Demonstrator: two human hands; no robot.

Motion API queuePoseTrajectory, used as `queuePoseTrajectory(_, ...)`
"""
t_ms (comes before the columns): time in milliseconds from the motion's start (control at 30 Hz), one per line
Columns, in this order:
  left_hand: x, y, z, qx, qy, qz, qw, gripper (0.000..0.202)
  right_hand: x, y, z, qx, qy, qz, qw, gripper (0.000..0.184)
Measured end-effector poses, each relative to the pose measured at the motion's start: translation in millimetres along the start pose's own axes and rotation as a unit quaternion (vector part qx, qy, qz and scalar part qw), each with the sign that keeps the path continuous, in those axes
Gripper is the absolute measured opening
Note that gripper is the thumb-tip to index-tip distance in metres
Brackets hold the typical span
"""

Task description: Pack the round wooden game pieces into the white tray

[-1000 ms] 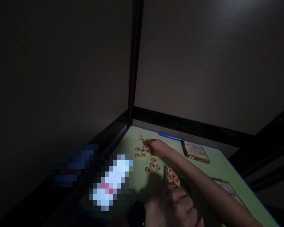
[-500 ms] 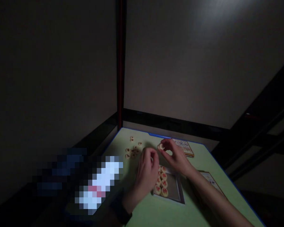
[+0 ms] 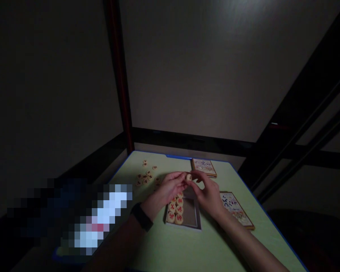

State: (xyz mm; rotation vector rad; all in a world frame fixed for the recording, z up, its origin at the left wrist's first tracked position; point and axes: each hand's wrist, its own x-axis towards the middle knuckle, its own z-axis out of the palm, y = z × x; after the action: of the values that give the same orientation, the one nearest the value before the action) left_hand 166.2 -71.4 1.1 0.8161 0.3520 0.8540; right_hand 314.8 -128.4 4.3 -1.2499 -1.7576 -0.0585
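Observation:
My left hand (image 3: 166,189) and my right hand (image 3: 205,189) meet above a small grey tray (image 3: 193,218) on a pale green table (image 3: 209,245). Between their fingertips they pinch a round cream game piece (image 3: 189,176). The tray holds several cream round pieces with red characters (image 3: 175,211) lined up along its left side. A loose group of similar pieces (image 3: 145,176) lies on the table to the far left of my hands. A dark band sits on my left wrist (image 3: 141,216).
Two flat printed boxes lie on the table: one (image 3: 204,167) at the far edge, another (image 3: 236,209) to the right of the tray. A dark red post (image 3: 121,94) rises at the table's far left corner. The room is dim; a blurred patch covers the lower left.
My right hand came back from the loose pieces with one piece. My left hand rose to meet it over the tray. The view swung so the table sits more centrally.

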Motion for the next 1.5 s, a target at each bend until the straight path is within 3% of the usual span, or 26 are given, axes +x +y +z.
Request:
queuePoseTrajectory(167,1,5,-6.9,0.004,0.019,0.009,1.000,0.029,2,2,-2,0.041,0.045,0.031,0.998,0.022)
queuePoseTrajectory(333,0,7,-6.1,0.004,0.036,-0.017,0.999,0.035,4,-6,-5,0.034,0.073,-0.001,0.997,0.019)
queuePoseTrajectory(533,-2,3,-4.0,0.034,0.000,-0.025,0.999,0.037,-2,-16,-4,0.031,0.016,-0.066,0.997,0.024)
queuePoseTrajectory(867,-2,-5,-9.9,0.063,-0.035,0.006,0.997,0.033,-2,-12,-2,-0.012,-0.002,-0.125,0.992,0.025)
queuePoseTrajectory(1100,-8,1,-3.6,0.128,-0.013,0.012,0.992,0.038,-1,-15,-6,-0.062,-0.032,-0.155,0.985,0.022)
queuePoseTrajectory(1233,-3,2,-8.9,0.208,-0.010,0.039,0.977,0.041,2,-13,-10,-0.085,-0.060,-0.139,0.985,0.017)
queuePoseTrajectory(1300,2,3,-14.4,0.281,0.021,0.058,0.958,0.042,4,-10,-13,-0.082,-0.090,-0.116,0.986,0.017)
queuePoseTrajectory(1367,5,7,-20.0,0.381,0.091,0.091,0.916,0.041,5,-7,-16,-0.081,-0.148,-0.090,0.982,0.018)
queuePoseTrajectory(1433,6,12,-24.3,0.507,0.161,0.136,0.836,0.039,5,-6,-19,-0.099,-0.218,-0.075,0.968,0.018)
queuePoseTrajectory(1500,3,16,-26.3,0.641,0.194,0.161,0.725,0.039,4,-8,-19,-0.137,-0.275,-0.071,0.949,0.017)
